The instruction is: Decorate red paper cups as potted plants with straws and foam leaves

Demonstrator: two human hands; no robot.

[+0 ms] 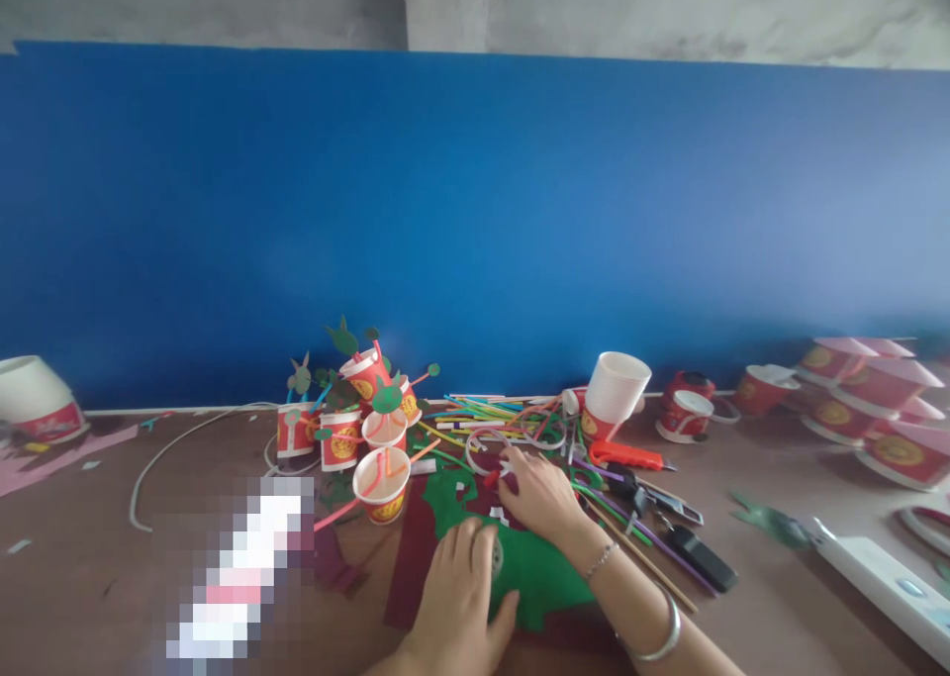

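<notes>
My left hand (pixel 456 597) lies flat, palm down, on a green cut-out sheet (pixel 538 577), fingers stretched and thumb out to the right. That green sheet rests on a dark maroon sheet (pixel 407 562). Further forward, my right hand (pixel 538 493) rests palm down on the upper edge of the sheets, with its fingertips touching the green and maroon pieces near a pile of coloured straws (pixel 482 414); its fingers look extended and nothing shows in them. A bracelet and a bangle are on my right wrist.
Red paper cups with straws and green leaf shapes (pixel 363 429) stand left of the straws. A tilted stack of white cups (pixel 616 389), an orange cutter (pixel 627 455), scissors (pixel 657 498) and a black object (pixel 702 557) lie to the right. More red cups (pixel 853 404) sit far right. A blue board (pixel 475 221) backs the table.
</notes>
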